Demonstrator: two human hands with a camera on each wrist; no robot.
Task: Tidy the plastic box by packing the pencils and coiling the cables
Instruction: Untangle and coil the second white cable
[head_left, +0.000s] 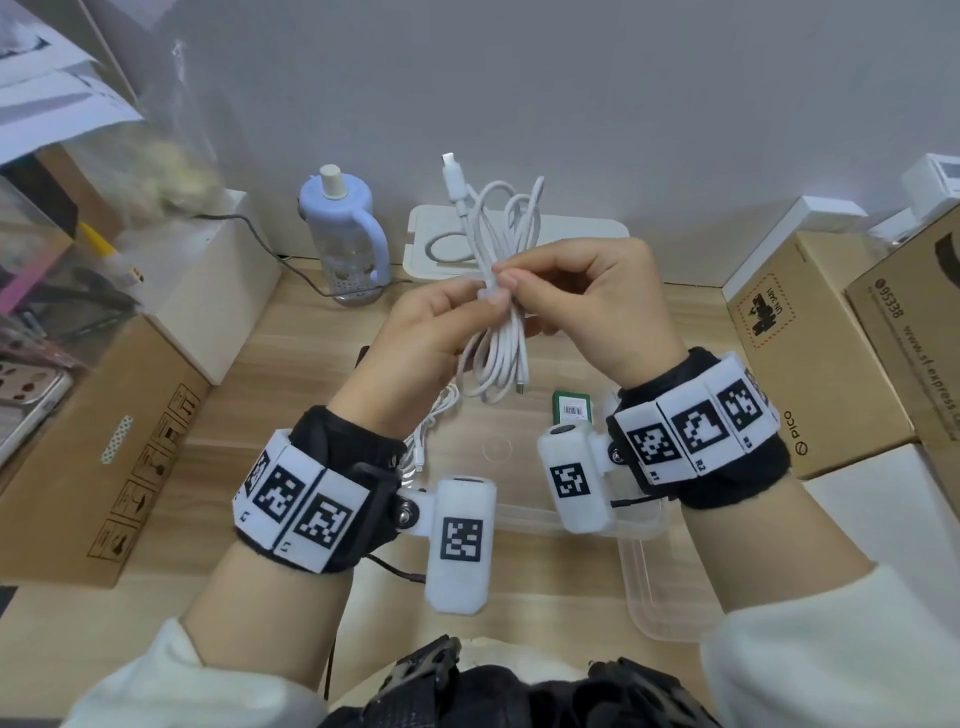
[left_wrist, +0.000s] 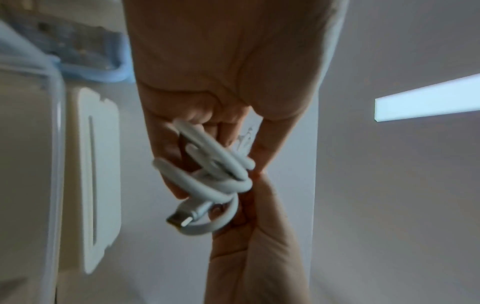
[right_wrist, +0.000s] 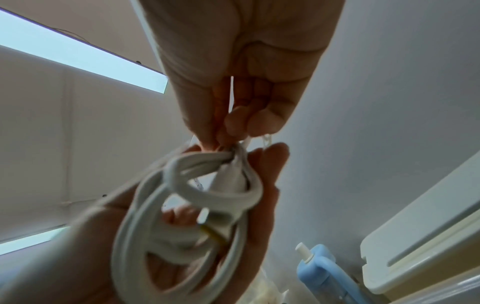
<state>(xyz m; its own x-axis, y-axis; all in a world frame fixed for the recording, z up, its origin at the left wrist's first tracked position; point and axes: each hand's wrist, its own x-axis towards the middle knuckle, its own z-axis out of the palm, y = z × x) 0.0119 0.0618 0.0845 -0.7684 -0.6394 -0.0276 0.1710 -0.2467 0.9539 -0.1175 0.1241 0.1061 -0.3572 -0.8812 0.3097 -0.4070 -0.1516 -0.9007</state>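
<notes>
A white cable (head_left: 496, 358), coiled into a long bundle, is held up above the clear plastic box (head_left: 644, 587). My left hand (head_left: 483, 306) grips the bundle round its waist. My right hand (head_left: 505, 276) pinches a small clear tie (head_left: 493, 297) wrapped round that waist. One plug (head_left: 450, 167) sticks up above the loops. In the left wrist view my left hand (left_wrist: 218, 144) curls round the cable (left_wrist: 221, 172). The right wrist view has my right hand (right_wrist: 228, 139) pinching at the cable (right_wrist: 197, 195). A second white cable (head_left: 431, 426) and a green pack (head_left: 571, 410) lie in the box.
The box's white lid (head_left: 576, 244) leans at the wall, with a blue bottle (head_left: 345, 228) to its left. Cardboard boxes stand on the left (head_left: 104, 457) and right (head_left: 810, 353) of the wooden table (head_left: 301, 364). A white box (head_left: 208, 275) stands at the back left.
</notes>
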